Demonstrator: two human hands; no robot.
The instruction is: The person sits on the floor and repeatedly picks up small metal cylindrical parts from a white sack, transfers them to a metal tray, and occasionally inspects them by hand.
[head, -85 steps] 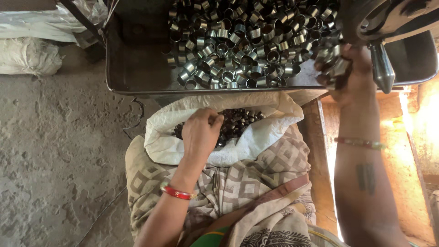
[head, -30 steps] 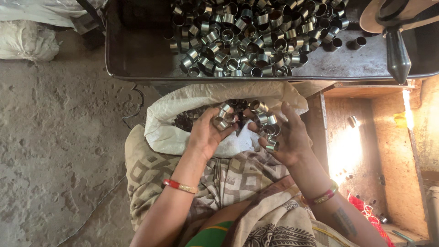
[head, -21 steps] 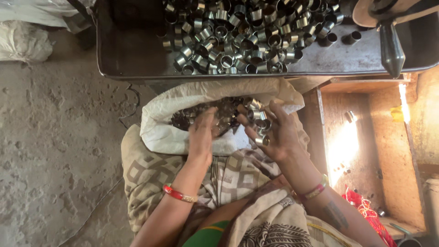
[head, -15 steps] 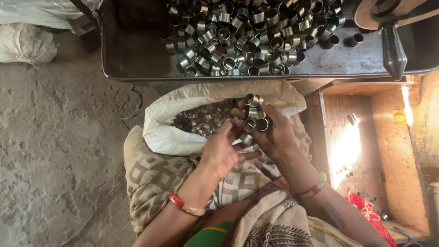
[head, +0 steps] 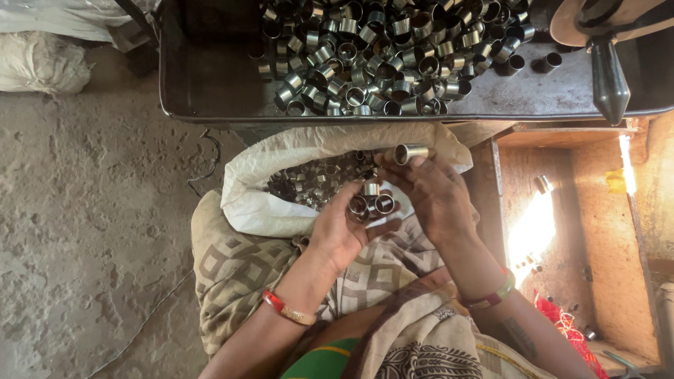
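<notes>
From above, her left hand (head: 344, 228) cupped several short metal sleeves (head: 372, 203) over the white sack (head: 260, 203) in her lap. The right hand (head: 432, 193) pinched one sleeve (head: 411, 152) at its fingertips, below the steel tray (head: 210, 91).

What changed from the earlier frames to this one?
The right hand came back from the tray and now pinches one metal sleeve at its fingertips. The left hand left the sack and cups several sleeves. Tray and sack stayed put.
</notes>
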